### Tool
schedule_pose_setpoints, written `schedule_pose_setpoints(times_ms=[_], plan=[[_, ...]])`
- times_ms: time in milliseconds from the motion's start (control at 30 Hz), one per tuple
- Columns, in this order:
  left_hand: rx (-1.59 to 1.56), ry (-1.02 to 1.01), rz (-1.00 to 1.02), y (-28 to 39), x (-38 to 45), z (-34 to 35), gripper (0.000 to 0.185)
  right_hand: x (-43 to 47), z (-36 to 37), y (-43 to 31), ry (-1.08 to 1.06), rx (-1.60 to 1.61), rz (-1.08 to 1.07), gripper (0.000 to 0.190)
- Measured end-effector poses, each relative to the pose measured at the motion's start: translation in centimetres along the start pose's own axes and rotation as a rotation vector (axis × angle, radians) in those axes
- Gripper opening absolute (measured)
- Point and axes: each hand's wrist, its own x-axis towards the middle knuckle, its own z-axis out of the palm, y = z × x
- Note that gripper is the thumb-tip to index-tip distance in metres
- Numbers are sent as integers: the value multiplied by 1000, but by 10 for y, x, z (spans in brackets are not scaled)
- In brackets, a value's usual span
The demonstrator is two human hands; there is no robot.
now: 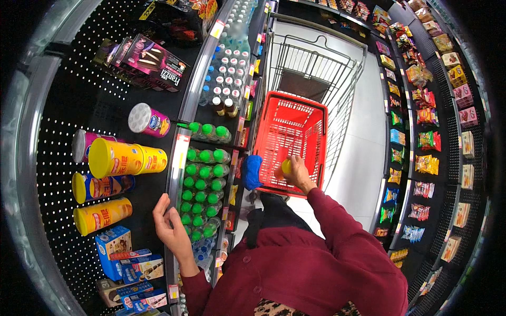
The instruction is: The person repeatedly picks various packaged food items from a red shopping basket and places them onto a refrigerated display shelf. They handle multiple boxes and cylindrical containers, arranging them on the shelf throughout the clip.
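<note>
My right hand (299, 173) grips a small canister (280, 172) with a yellow lid over the red plastic shopping basket (290, 103). Part of the canister is hidden by my fingers, and its print is blurred. At the edge of the left shelf, my left hand (170, 225) is raised with the fingers apart and nothing in it. Nearby on that shelf are yellow Lay's chip canisters (114, 158), a blue one (104, 187) and a purple canister (149, 120). A blue cloth-like bundle (252, 172) covers part of the basket's left rim.
The basket rests on a wire shopping cart (336, 71) in the aisle. Bottles with green caps (204, 172) fill a lower shelf at left. Biscuit boxes (142, 268) lie near my left hand. Shelves of snack packets (427, 164) line the right side.
</note>
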Motion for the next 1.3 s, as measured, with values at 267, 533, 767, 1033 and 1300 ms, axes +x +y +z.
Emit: schedule_pose_setpoints(times_ms=[267,533,767,1033,1300], plan=[[86,47,-75,-2,-8,3,36,12,80,53,-108,-219,-75,70],[72,83,-75,1,-6,4,35,10,103,70,-205,-331,-46,60],[2,134,-20,14,5,-3,40,17,84,72,-251,-328,-97,70],[29,220,145,31,38,-14,58,58,-54,-178,-98,517,-395,65],[-27,254,283,46,72,-22,71,44,-145,-435,-78,580,-1046,88]])
